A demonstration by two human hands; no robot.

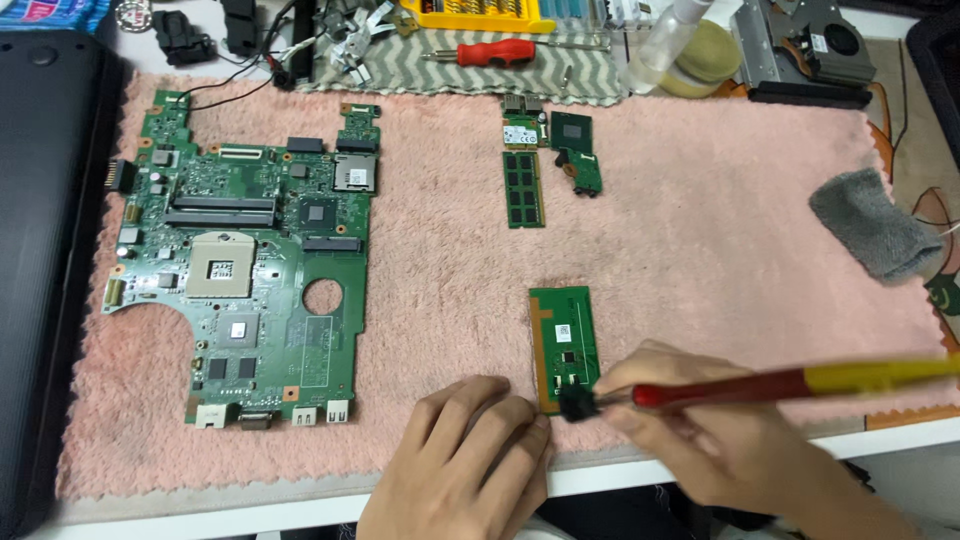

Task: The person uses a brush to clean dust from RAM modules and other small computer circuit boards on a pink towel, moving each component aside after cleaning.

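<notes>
Right hand [700, 430] gripped red-and-yellow brush [800, 382], black bristles on near corner of small green circuit board [565, 345] lying on pink towel [450, 260]. Left hand [470, 450], fingers curled, empty, pinned board's near edge. Cleaning stage judged underway; steady hold needed.

Open pink towel [700, 250] lies between the motherboard [245, 255] and the grey cloth [868, 225]. Small boards [545, 165] and tools [480, 52] crowd the far edge.
</notes>
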